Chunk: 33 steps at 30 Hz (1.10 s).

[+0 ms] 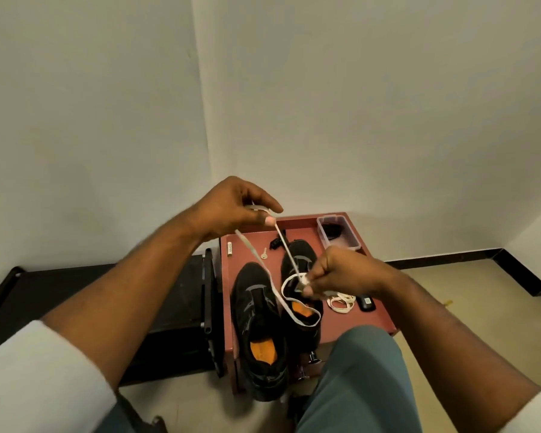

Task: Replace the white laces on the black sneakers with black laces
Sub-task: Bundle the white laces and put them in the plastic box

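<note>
While both sneakers sit laceless on the red desk (378,310), I read the step in hand as bundling the pulled white lace (289,310), w/ relacing not yet begun.

Head view: my left hand (231,207), up at 11 o'clock from the shoes, pinches one stretch of the lace betw. thumb and fingers; my right hand (341,271), at 3 o'clock, is clenched round the other stretch right over the right sneaker (297,264). Slack loops down across the left sneaker (260,332). To do this well I'd keep light tension betw. the hands, wind flat w/o twists, then drop the coil beside the other white lace (341,301) at 3 o'clock.

Lace: flat woven tape, limp, kinks easily. Shoes: matte black mesh w/ grey overlays, orange insoles. The clear plastic box (356,242) at 1 o'clock holds something dark, prob. the black laces; can't tell for sure.
</note>
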Each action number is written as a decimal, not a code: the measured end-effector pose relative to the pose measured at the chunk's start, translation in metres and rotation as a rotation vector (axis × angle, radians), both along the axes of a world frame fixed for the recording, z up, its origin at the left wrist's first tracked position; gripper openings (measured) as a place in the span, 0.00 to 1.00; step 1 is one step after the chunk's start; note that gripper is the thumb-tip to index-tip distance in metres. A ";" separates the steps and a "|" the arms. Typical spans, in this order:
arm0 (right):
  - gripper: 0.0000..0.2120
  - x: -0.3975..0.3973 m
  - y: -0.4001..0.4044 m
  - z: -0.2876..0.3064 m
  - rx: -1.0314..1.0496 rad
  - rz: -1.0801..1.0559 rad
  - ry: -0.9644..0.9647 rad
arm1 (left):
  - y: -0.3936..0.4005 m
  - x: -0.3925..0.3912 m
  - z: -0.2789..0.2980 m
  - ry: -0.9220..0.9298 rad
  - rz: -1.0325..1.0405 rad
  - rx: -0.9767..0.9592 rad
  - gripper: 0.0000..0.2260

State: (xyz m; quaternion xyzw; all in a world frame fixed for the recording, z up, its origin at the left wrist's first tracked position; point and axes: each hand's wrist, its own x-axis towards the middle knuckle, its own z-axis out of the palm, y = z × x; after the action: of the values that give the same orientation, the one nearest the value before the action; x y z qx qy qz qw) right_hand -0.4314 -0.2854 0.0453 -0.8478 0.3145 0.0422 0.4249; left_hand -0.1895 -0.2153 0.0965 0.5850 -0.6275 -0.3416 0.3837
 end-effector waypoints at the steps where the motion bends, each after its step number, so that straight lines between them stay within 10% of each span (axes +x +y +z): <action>1: 0.06 0.001 0.011 0.007 0.273 0.039 -0.066 | -0.004 0.000 -0.002 0.010 0.005 -0.002 0.08; 5: 0.11 0.014 0.046 0.030 0.889 0.023 -0.574 | -0.005 -0.005 -0.027 0.182 -0.006 0.070 0.03; 11: 0.13 0.044 0.034 0.050 0.684 -0.363 -1.203 | 0.017 -0.026 -0.063 0.348 -0.133 0.212 0.11; 17: 0.15 0.037 -0.009 0.024 -0.296 -0.166 -0.529 | 0.037 -0.005 -0.065 0.472 -0.103 0.252 0.07; 23: 0.10 0.035 -0.009 -0.003 -0.395 -0.028 -0.083 | 0.031 0.030 -0.048 0.681 0.030 0.124 0.14; 28: 0.07 0.033 0.009 -0.003 0.108 0.114 -0.073 | 0.011 0.030 -0.032 0.461 0.312 -0.023 0.08; 33: 0.13 0.040 0.032 0.015 0.916 0.298 -0.634 | -0.003 0.009 -0.049 0.514 0.345 -0.027 0.08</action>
State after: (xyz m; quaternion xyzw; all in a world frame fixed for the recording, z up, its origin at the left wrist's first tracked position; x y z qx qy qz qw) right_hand -0.3914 -0.2536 0.0599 -0.5837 -0.0017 -0.0228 0.8116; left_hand -0.1805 -0.2182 0.0475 0.5722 -0.4058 -0.3998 0.5900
